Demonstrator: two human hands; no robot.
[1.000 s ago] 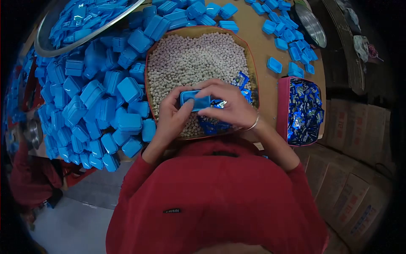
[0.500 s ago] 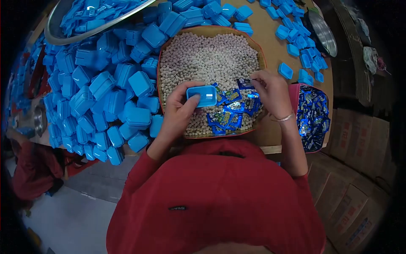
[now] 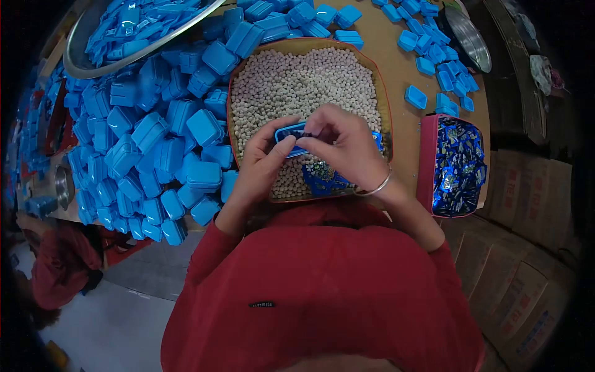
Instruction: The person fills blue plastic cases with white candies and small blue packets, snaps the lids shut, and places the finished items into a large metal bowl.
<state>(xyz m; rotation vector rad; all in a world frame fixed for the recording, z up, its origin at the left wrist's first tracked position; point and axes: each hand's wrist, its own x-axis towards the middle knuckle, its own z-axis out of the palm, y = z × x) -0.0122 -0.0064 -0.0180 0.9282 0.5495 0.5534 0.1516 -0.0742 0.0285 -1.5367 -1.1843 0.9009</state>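
My left hand (image 3: pixel 255 164) grips a small open blue plastic box (image 3: pixel 282 132) by its left end, thumb over the near rim. The fingers of my right hand (image 3: pixel 350 149) are pinched together over the box, pressing a dark blue foil packet (image 3: pixel 299 134) into it; the fingers partly hide the packet. Both hands are above a wide red-rimmed container (image 3: pixel 385 93) filled with small pale pellets (image 3: pixel 304 77). Several shiny blue foil packets (image 3: pixel 323 178) lie on the pellets below my right hand, which covers some of them.
A large heap of closed blue boxes (image 3: pixel 203 175) crowds the left. A metal basin (image 3: pixel 77 69) of flat blue pieces stands behind it. Open blue boxes (image 3: pixel 415 97) lie at the far right, near a pink-edged case (image 3: pixel 427 167) of foil packets. Another person's red sleeve (image 3: pixel 65 263) shows at left.
My right hand has moved left from the packets on the pellets to the blue box, bringing a foil packet into it. My left hand still holds the box in about the same place.
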